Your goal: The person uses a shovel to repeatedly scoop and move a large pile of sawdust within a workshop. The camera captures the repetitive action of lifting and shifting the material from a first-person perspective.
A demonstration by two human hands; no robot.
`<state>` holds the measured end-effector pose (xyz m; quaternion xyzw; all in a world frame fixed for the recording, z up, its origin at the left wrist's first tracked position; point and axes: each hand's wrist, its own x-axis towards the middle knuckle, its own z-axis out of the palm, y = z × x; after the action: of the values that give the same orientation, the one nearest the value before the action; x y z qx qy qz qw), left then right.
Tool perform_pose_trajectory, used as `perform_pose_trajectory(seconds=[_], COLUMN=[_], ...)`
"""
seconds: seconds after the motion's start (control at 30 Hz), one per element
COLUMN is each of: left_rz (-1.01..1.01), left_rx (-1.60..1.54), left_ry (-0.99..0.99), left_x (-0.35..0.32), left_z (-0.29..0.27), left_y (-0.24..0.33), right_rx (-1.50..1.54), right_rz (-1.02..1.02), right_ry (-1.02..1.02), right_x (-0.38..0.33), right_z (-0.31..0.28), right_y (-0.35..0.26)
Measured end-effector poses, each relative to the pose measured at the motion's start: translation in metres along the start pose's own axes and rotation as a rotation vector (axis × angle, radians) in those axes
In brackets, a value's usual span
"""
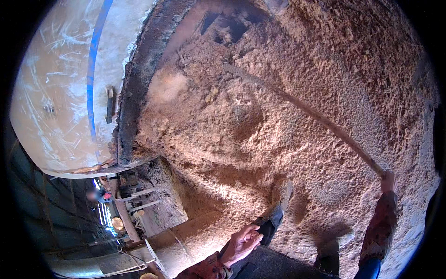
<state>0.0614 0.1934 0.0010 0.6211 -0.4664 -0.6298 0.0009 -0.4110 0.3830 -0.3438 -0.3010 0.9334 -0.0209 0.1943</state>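
My right hand grips the near end of a long, thin wooden pole. The pole slants up and to the left across a wide heap of pinkish-brown sawdust. Its far end meets the loose sawdust near the top; I cannot make out whether a blade or head is fixed there. Low in the middle, my left hand hovers over my dark trouser leg, its fingers curled and nothing showing in them. My feet stand in the sawdust.
At upper left stands a big pale panel with a blue stripe and a dark edge. A dusty, rounded pipe or beam lies at lower left. Beyond it are logs, planks and a distant person. A dark hollow shows at the top.
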Motion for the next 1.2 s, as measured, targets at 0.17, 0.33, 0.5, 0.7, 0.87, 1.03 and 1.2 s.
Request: perform_pose_trajectory(seconds=[0.17, 0.33, 0.5, 0.7, 0.87, 1.03, 1.2], left_rz=[-0.125, -0.238, -0.198, -0.108, -0.138, -0.184, -0.217], left_rx=[-0.070, -0.161, -0.437, -0.666, -0.598, -0.606, -0.659], left_ry=[-0.023, -0.009, 0.066, 0.096, 0.162, 0.209, 0.187], left_x=[0.031, 0.112, 0.193, 0.272, 0.288, 0.272, 0.229], left_z=[0.009, 0.024, 0.034, 0.031, 0.027, 0.036, 0.070], left_y=[-0.004, 0.004, 0.041, 0.046, 0.033, 0.023, 0.011], right_rx=[-0.059, 0.264, 0.460, 0.440, 0.451, 0.594, 0.571], right_rz=[-0.201, -0.106, -0.088, -0.075, -0.030, -0.068, -0.027], right_ry=[-0.259, -0.601, -0.640, -0.575, -0.399, -0.396, -0.383], right_x=[-0.069, -0.175, -0.240, -0.309, -0.315, -0.323, -0.347], right_z=[0.022, -0.057, -0.112, -0.121, -0.110, -0.122, -0.158], right_y=[-0.019, -0.094, -0.152, -0.197, -0.208, -0.189, -0.150])
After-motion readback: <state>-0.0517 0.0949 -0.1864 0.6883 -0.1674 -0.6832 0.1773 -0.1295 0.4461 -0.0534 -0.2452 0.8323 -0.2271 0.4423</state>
